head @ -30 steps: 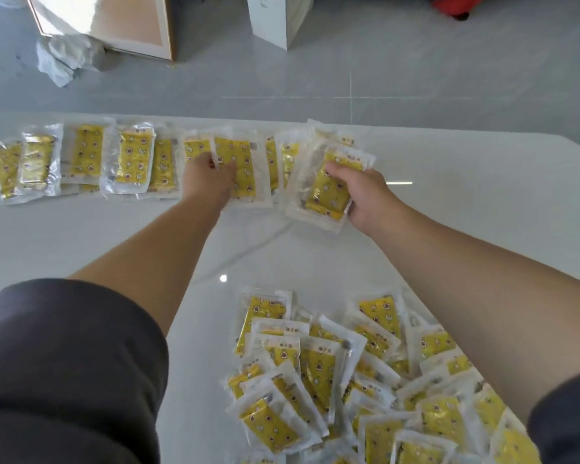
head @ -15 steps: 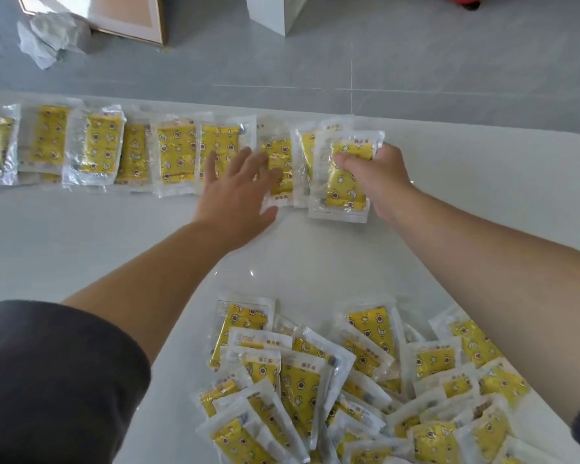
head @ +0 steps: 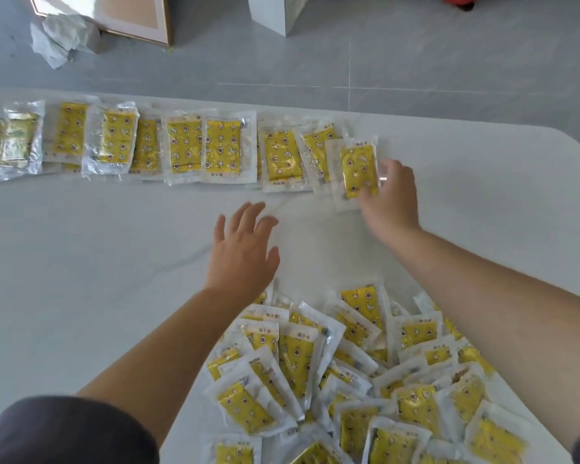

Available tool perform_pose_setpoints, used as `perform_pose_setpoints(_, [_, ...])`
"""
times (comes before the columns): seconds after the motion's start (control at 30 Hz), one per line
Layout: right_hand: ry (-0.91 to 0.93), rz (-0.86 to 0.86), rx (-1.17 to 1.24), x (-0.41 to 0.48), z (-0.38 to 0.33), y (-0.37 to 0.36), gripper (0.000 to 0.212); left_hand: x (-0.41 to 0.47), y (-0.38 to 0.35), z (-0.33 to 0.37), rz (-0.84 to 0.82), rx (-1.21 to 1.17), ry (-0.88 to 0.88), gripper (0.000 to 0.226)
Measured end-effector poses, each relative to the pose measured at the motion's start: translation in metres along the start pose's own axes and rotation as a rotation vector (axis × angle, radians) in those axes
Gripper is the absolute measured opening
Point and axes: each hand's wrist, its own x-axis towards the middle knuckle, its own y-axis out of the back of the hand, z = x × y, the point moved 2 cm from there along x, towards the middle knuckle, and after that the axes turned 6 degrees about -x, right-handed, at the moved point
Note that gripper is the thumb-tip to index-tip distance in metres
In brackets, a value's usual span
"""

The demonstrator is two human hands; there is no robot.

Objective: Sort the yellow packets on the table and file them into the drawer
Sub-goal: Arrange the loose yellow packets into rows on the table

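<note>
We see a row of yellow packets [head: 185,145] lying side by side, partly overlapping, along the far edge of the white table [head: 81,262]. The right hand [head: 394,199] pinches the last packet [head: 359,169] at the right end of this row, with the thumb on its lower corner and curled fingers at its right edge. The left hand [head: 241,252] hovers over the table, fingers spread, holding nothing. A loose heap of yellow packets [head: 359,370] lies near us. Each packet shows stars, moons and flowers; its small dark writing we cannot read.
</note>
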Motion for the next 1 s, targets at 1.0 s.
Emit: perform_pose_setpoints(1.0, [-0.008,-0.477,-0.244,-0.266,0.005,-0.092,0.045,-0.148,-0.031,-0.068,-0.384,-0.359,0.412,0.013])
